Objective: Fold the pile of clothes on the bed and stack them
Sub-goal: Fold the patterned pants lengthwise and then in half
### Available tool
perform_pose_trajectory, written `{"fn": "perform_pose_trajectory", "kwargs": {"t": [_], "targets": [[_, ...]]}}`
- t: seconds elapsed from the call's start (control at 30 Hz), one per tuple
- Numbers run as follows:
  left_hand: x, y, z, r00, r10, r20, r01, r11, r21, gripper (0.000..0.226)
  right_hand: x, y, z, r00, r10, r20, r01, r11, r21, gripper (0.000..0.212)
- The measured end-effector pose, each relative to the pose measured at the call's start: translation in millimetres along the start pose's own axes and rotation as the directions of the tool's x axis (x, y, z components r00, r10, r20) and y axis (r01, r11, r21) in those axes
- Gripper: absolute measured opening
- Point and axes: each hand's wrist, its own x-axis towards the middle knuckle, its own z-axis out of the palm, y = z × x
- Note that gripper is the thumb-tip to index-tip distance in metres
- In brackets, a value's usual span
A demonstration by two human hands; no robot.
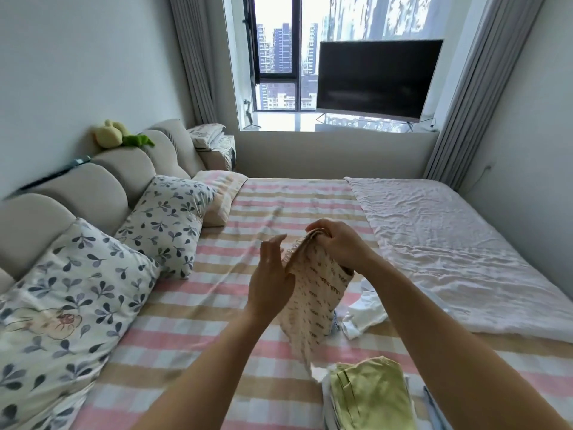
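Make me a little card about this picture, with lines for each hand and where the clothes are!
held: cream printed garment, hanging in the air
right hand: grips its top
left hand: straight fingers touch its side
stack: green garment on top, nearest the camera
not yet folded: white clothes crumpled on the bed

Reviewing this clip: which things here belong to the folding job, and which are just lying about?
Job: patterned garment, right hand gripping its top, left hand flat against its side; green folded stack; white clothes not yet folded; bed.
Lying about: floral pillows, plush toy, television, pale quilt.
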Motion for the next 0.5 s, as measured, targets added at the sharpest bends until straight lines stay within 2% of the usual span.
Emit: {"fn": "perform_pose_trajectory", "kwargs": {"t": [0.13,0.27,0.37,0.43,0.5], "targets": [[14,-13,-49,0.992,-0.056,-0.111,0.044,0.993,-0.113,0.019,-2,-17,-6,0.998,-0.06,0.031,0.062,0.995,-0.082,0.031],[30,-18,-95,0.966,-0.248,-0.075,0.215,0.928,-0.305,0.009,-8,-29,-15,0.979,-0.031,0.203,0.051,0.994,-0.095,0.031],[33,-23,-120,0.936,-0.331,-0.116,0.267,0.887,-0.378,0.02,-13,-27,-21,0.971,-0.028,0.236,0.044,0.997,-0.063,0.019],[33,-26,-134,0.916,-0.392,-0.081,0.312,0.826,-0.469,0.025,-16,-22,-23,0.973,-0.034,0.227,0.033,0.999,0.007,0.011],[32,-28,-144,0.904,-0.426,-0.016,0.352,0.767,-0.536,0.027,-18,-18,-23,0.974,-0.045,0.224,0.024,0.995,0.094,0.012]]}}
